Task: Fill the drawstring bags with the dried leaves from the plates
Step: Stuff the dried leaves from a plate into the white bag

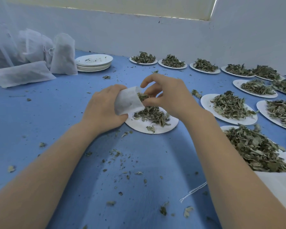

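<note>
White gauzy bag [128,101] gripped by left hand [104,106]; right hand [170,95] fingers pinch crinkled dried leaves [143,96] at its mouth

Both bare forearms reach forward, hands meeting close together

The left hand [104,106] curls around a white bag [128,101], thumb under its lower edge; the right hand [168,95] arches above the bag's mouth, fingers bent, thumb and fingertips pinching at the opening

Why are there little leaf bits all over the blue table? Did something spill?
Yes. Dried leaf crumbs lie scattered on the blue table, off the plates, mostly near the plate being emptied. They seem to have dropped while the right hand pushes leaves into the bag that the left hand holds.
</note>
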{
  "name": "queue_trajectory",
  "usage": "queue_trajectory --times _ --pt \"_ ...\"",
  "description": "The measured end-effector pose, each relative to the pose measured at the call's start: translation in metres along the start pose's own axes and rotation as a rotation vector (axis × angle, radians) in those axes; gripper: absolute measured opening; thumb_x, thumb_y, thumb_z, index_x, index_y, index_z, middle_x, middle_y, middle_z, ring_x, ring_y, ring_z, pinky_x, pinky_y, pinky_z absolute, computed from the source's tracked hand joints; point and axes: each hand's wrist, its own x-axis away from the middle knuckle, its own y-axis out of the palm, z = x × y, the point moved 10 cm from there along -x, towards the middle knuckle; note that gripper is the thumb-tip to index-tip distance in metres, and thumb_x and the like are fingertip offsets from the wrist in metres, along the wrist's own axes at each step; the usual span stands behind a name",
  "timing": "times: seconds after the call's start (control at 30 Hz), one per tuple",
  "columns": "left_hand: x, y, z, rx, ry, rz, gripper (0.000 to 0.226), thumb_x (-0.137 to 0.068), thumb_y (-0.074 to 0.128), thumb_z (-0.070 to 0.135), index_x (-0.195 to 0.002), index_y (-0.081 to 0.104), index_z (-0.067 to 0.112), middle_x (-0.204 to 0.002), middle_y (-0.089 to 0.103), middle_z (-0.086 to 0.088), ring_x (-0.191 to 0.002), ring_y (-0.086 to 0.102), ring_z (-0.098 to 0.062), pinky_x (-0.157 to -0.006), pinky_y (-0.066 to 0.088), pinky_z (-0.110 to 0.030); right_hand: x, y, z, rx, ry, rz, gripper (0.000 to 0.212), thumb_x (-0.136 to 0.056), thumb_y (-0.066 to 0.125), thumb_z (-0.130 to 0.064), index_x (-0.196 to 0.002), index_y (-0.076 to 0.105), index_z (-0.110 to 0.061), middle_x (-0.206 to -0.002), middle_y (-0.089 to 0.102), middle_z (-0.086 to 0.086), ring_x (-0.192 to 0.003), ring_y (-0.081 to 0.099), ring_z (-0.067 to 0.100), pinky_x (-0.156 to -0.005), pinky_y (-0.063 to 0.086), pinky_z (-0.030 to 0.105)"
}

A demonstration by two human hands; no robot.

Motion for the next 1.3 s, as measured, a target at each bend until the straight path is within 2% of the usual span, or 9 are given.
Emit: queue_trajectory --times 0.23,0.33,0.5,0.73,0.87,0.97,1.1,1.2,1.3 --pt "0.001 0.002 0.013 0.002 0.068 0.002 0.058 -0.061 0.076 0.014 -0.115 0.056 0.012 -0.105 0.063 -0.004 -0.093 0.057 -0.028 -0.078 0.037 -0.031 -0.002 0.012 -0.010 0.073 -0.020 0.033 0.012 -0.078 0.068 -0.010 -0.081 0.070 -0.021 -0.069 0.064 -0.008 -0.066 0.057 0.006 -0.064 0.046 0.013" --pt "0.001 0.004 0.015 0.023 0.071 -0.015 0.056 -0.062 0.076 0.017 -0.115 0.056 0.012 -0.106 0.063 -0.002 -0.094 0.057 -0.025 -0.077 0.036 -0.029 -0.001 0.026 -0.012 0.053 -0.021 -0.074 0.012 -0.085 0.056 -0.008 -0.085 0.068 -0.006 -0.070 0.063 0.008 -0.058 0.045 0.017 -0.055 0.042 0.030" --pt "0.002 0.009 0.018 0.090 0.021 -0.031 0.057 -0.062 0.070 0.028 -0.117 0.055 0.018 -0.108 0.059 0.007 -0.094 0.052 -0.015 -0.074 0.029 -0.022 0.005 0.039 -0.018 0.004 -0.004 -0.197 0.026 -0.087 0.051 -0.007 -0.098 0.071 -0.019 -0.098 0.071 0.002 -0.095 0.063 0.021 -0.081 0.050 0.036" --pt "0.001 0.010 0.018 0.154 0.008 -0.056 0.053 -0.062 0.072 0.030 -0.112 0.055 0.026 -0.098 0.056 0.017 -0.085 0.048 -0.003 -0.071 0.033 -0.019 0.015 0.056 -0.020 -0.046 0.031 -0.422 0.029 -0.087 0.053 -0.014 -0.060 0.047 -0.026 -0.048 0.044 -0.019 -0.044 0.038 -0.001 -0.043 0.029 0.009" --pt "0.000 0.017 0.017 0.022 0.051 -0.113 0.060 -0.065 0.072 0.021 -0.121 0.049 0.024 -0.111 0.057 0.006 -0.097 0.052 -0.017 -0.074 0.036 -0.027 0.010 0.038 -0.013 -0.090 0.013 -0.304 0.014 -0.080 0.063 -0.007 -0.083 0.070 -0.020 -0.074 0.067 -0.004 -0.067 0.057 0.008 -0.065 0.048 0.025" --pt "0.001 0.014 0.009 -0.024 0.025 -0.099 0.065 -0.066 0.072 0.016 -0.126 0.047 0.021 -0.118 0.056 0.001 -0.101 0.052 -0.024 -0.073 0.033 -0.027 0.004 0.019 -0.001 -0.148 0.032 -0.118 0.028 -0.077 0.069 -0.002 -0.092 0.073 -0.025 -0.088 0.072 -0.011 -0.084 0.066 0.003 -0.078 0.052 0.016" --pt "0.000 0.008 0.006 -0.065 0.011 -0.059 0.063 -0.067 0.072 0.016 -0.125 0.048 0.020 -0.120 0.057 -0.001 -0.102 0.052 -0.027 -0.074 0.030 -0.027 0.002 0.001 0.012 -0.113 0.066 -0.005 0.025 -0.075 0.073 -0.006 -0.087 0.071 -0.028 -0.083 0.070 -0.010 -0.078 0.065 0.007 -0.072 0.050 0.011" --pt "0.000 0.007 0.002 -0.075 -0.012 -0.048 0.062 -0.069 0.071 0.017 -0.125 0.047 0.022 -0.123 0.055 0.001 -0.105 0.052 -0.027 -0.076 0.030 -0.027 0.005 0.000 0.021 -0.008 0.123 -0.077 0.023 -0.077 0.074 -0.017 -0.095 0.069 -0.031 -0.086 0.070 -0.013 -0.083 0.064 0.005 -0.074 0.054 0.023" --pt "0.000 0.006 0.001 -0.077 -0.018 -0.035 0.061 -0.070 0.071 0.017 -0.126 0.047 0.021 -0.123 0.055 0.000 -0.106 0.051 -0.028 -0.076 0.027 -0.025 0.007 0.000 0.030 0.127 0.173 -0.147 0.031 -0.073 0.077 -0.037 -0.102 0.067 -0.038 -0.097 0.066 -0.015 -0.086 0.058 -0.003 -0.065 0.046 0.016"
